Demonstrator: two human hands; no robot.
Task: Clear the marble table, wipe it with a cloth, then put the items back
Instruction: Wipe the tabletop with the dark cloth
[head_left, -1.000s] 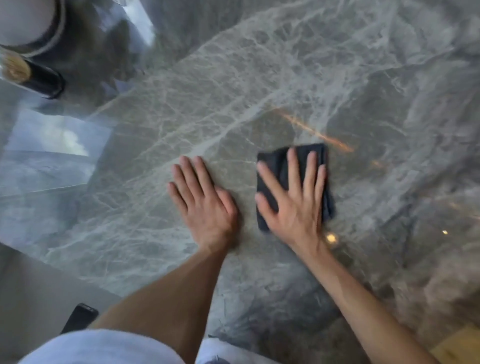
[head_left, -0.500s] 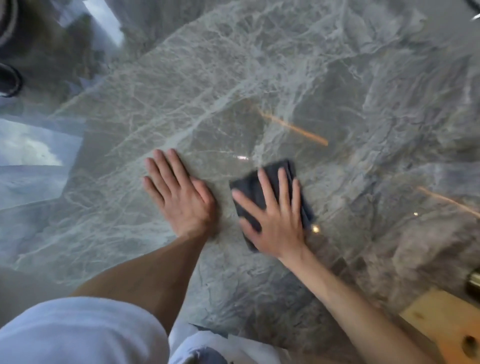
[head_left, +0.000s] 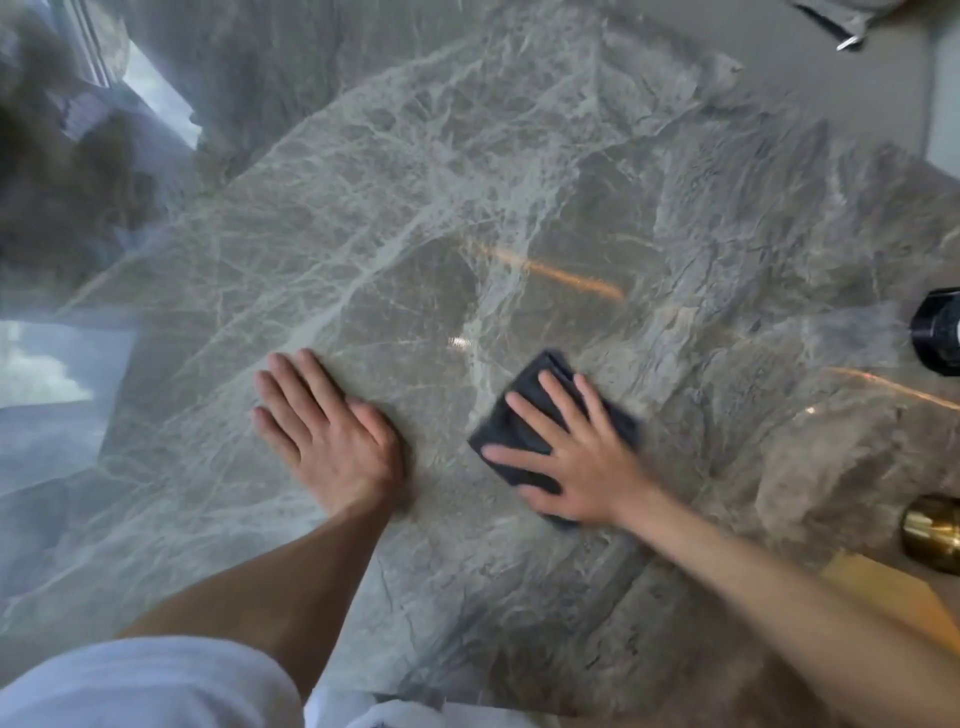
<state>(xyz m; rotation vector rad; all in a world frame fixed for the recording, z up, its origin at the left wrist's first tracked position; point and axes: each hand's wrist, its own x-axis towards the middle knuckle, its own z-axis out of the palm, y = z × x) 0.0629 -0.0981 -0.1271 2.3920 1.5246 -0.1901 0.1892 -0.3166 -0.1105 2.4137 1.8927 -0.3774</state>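
Wipe step underway. Marble table (head_left: 519, 156) mostly bare across the middle, glossy, w/ reflections of window light at left.

Right hand (head_left: 587, 457): fingers spread, palm flat on top of the dark cloth (head_left: 524, 436), pressing it to the stone. No pinch; cloth was pinned under the palm, not gripped. Likely so the whole folded pad stays in contact and slides as one piece. Cloth sat near the table's front-centre, folded to a rough square, corners poking out past fingers and thumb. Hand edges blurred, so prob. mid-stroke.

Left hand (head_left: 327, 441): also flat, fingers together and extended, on bare marble just left of the cloth, not touching it. Holding nothing. Looked like a brace, taking body weight while leaning over the table.

At right edge of view: black cylindrical obj (head_left: 937, 332) and a brass-coloured round obj (head_left: 932, 532), both cut off by frame; can't tell if they stood on the table or beside it. Wooden piece (head_left: 883, 592) below the brass one. If on the table, that side isn't cleared yet.

Judgement: clearing largely done, wiping part-way, put-back not begun.
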